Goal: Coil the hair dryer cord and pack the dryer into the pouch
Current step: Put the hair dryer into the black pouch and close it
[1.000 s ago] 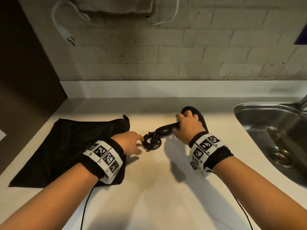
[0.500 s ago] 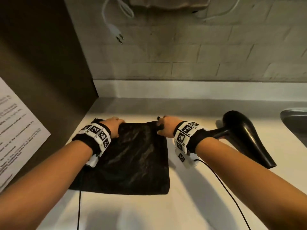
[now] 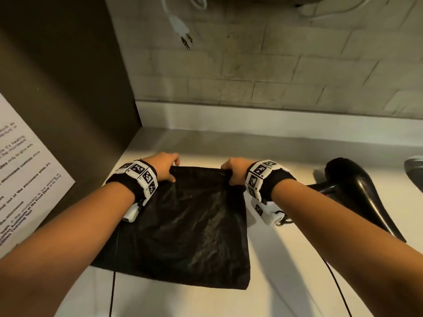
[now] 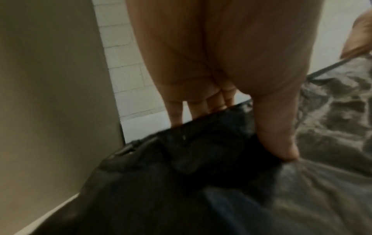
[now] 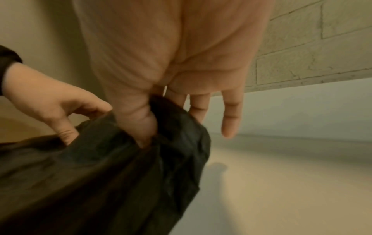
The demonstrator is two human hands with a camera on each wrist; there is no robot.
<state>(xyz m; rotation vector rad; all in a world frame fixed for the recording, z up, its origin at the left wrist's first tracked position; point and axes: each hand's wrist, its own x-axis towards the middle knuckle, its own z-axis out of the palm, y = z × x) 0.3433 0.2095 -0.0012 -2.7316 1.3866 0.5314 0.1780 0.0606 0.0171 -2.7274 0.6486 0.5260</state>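
The black fabric pouch (image 3: 190, 229) lies on the pale counter with its far edge lifted. My left hand (image 3: 166, 167) pinches the pouch's far left corner, thumb on top of the cloth (image 4: 211, 159). My right hand (image 3: 232, 171) pinches the far right corner (image 5: 175, 135) between thumb and fingers, with the little finger straight. The black hair dryer (image 3: 357, 193) lies on the counter to the right, partly behind my right forearm. Its coiled cord is hidden.
A dark cabinet side (image 3: 64, 99) with a printed paper sheet (image 3: 23, 179) stands at the left. A tiled wall (image 3: 274, 72) runs behind, with a white plug (image 3: 183, 30) dangling. The sink's rim (image 3: 414, 165) shows at the far right. Thin black cables (image 3: 336, 282) hang from my wrists.
A second ago my hands held the dryer and its coiled cord. The dryer now lies on the counter, and both hands have moved left and lifted the pouch's far edge.
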